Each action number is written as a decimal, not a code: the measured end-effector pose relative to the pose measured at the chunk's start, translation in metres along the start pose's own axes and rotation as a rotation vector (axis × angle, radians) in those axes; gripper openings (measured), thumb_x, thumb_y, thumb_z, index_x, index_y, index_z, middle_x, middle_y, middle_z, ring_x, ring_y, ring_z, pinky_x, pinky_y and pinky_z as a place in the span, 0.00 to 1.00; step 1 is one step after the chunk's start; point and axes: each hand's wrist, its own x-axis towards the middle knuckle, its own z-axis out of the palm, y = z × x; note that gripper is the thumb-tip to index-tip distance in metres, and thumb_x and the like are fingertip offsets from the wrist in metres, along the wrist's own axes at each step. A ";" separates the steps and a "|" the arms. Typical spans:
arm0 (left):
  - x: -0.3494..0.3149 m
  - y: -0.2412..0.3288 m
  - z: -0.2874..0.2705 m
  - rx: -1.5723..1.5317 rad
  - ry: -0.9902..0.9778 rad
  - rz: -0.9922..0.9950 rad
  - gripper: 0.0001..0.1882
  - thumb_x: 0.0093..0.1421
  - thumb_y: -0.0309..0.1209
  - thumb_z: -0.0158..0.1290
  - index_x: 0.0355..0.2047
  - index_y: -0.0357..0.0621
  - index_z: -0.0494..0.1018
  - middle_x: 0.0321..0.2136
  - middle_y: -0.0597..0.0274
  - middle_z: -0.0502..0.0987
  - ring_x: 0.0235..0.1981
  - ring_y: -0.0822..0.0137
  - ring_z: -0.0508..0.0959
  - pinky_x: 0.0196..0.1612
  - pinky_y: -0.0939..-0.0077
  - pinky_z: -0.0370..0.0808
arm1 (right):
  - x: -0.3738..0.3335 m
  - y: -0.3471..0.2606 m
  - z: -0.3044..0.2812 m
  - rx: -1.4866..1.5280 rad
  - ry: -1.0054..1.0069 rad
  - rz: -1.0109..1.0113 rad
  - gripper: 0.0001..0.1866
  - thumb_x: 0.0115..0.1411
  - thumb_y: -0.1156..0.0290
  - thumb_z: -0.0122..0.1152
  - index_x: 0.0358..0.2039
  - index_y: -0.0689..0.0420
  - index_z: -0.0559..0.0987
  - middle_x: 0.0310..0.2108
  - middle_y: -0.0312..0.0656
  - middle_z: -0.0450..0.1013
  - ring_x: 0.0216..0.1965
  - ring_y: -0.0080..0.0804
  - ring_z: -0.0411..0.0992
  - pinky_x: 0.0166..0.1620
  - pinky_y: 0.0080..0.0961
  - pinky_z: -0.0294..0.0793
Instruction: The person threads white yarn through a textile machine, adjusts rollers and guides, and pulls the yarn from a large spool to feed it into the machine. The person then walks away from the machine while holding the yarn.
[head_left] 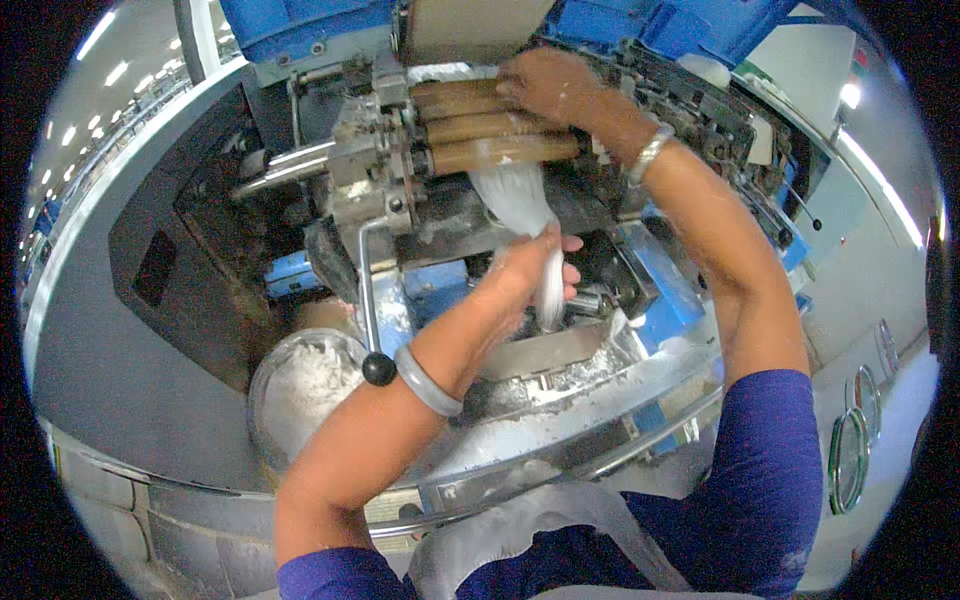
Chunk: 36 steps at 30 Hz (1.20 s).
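My left hand (532, 268) is closed round a strand of loose white fibre (515, 197). The strand fans out at its top, where it meets the lowest of several brown rollers (507, 152), and its tail hangs below my palm. Over the upper rollers reaches my right hand (548, 85), with its fingers bent down near the back roller. Its fingertips are partly hidden, and whatever they pinch cannot be made out. Behind the rollers a little more white fibre (450, 72) shows. Both hands are inside the open machine.
A lever with a black ball knob (379, 369) hangs beside my left forearm. Left of it stands a round clear tub (300, 395) with white fluff. Blue covers (310, 30) rise at the back. Metal linkages (720, 130) crowd the right side. A rail (620, 462) runs along the front.
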 end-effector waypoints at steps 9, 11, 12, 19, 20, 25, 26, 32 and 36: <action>0.002 0.009 0.002 -0.220 -0.133 -0.028 0.40 0.64 0.62 0.24 0.48 0.38 0.71 0.41 0.52 0.77 0.38 0.58 0.77 0.46 0.57 0.71 | -0.148 -0.025 -0.061 0.342 0.000 0.025 0.26 0.48 0.79 0.57 0.52 0.55 0.74 0.47 0.47 0.74 0.47 0.47 0.73 0.52 0.35 0.71; 0.000 0.011 0.002 -0.287 -0.172 -0.013 0.41 0.64 0.63 0.24 0.48 0.38 0.71 0.42 0.52 0.77 0.40 0.58 0.77 0.47 0.56 0.70 | -0.176 -0.043 -0.060 0.389 0.029 0.008 0.35 0.48 0.76 0.58 0.60 0.54 0.64 0.59 0.46 0.64 0.58 0.47 0.64 0.60 0.38 0.61; -0.001 0.011 0.002 -0.330 -0.156 0.006 0.43 0.63 0.64 0.24 0.48 0.38 0.72 0.43 0.51 0.77 0.43 0.57 0.76 0.48 0.56 0.69 | -0.185 -0.051 -0.056 0.410 0.053 -0.026 0.39 0.46 0.77 0.60 0.61 0.53 0.62 0.60 0.50 0.61 0.59 0.50 0.61 0.60 0.39 0.60; -0.009 0.014 0.001 -0.414 -0.207 0.087 0.39 0.64 0.63 0.22 0.55 0.43 0.62 0.48 0.53 0.72 0.49 0.55 0.73 0.52 0.49 0.69 | -0.189 -0.082 -0.010 0.396 0.356 -0.213 0.29 0.42 0.72 0.64 0.49 0.40 0.77 0.62 0.47 0.60 0.61 0.49 0.58 0.59 0.49 0.58; -0.012 0.012 0.002 -0.373 -0.165 0.074 0.41 0.62 0.65 0.24 0.57 0.45 0.61 0.51 0.53 0.69 0.52 0.56 0.70 0.55 0.47 0.64 | -0.188 -0.081 -0.003 0.377 0.377 -0.248 0.27 0.43 0.72 0.64 0.47 0.41 0.78 0.61 0.46 0.61 0.61 0.49 0.59 0.59 0.49 0.58; -0.038 -0.011 0.025 -0.143 0.381 0.086 0.40 0.58 0.67 0.40 0.56 0.46 0.63 0.49 0.56 0.69 0.48 0.61 0.67 0.54 0.57 0.60 | -0.175 -0.059 0.017 0.917 0.601 0.174 0.11 0.52 0.74 0.60 0.37 0.54 0.82 0.44 0.47 0.76 0.50 0.40 0.71 0.52 0.35 0.68; -0.041 -0.012 0.029 -0.108 0.478 0.226 0.38 0.58 0.65 0.42 0.56 0.46 0.63 0.49 0.56 0.69 0.48 0.62 0.67 0.54 0.57 0.60 | -0.170 -0.058 0.017 0.995 0.626 0.264 0.08 0.57 0.72 0.58 0.34 0.60 0.82 0.35 0.46 0.78 0.40 0.34 0.76 0.46 0.28 0.72; -0.010 0.039 0.027 0.066 0.619 1.058 0.30 0.67 0.50 0.38 0.58 0.36 0.58 0.54 0.51 0.63 0.55 0.62 0.62 0.59 0.69 0.56 | -0.149 -0.131 -0.017 1.357 0.360 0.620 0.15 0.62 0.69 0.55 0.46 0.63 0.77 0.44 0.45 0.76 0.46 0.27 0.72 0.51 0.26 0.69; -0.002 0.032 0.029 -0.226 0.084 0.875 0.41 0.65 0.61 0.29 0.67 0.43 0.45 0.67 0.54 0.46 0.67 0.58 0.48 0.67 0.65 0.45 | -0.116 -0.130 -0.031 1.238 0.331 0.343 0.36 0.67 0.43 0.24 0.68 0.54 0.47 0.69 0.52 0.38 0.70 0.45 0.33 0.68 0.37 0.34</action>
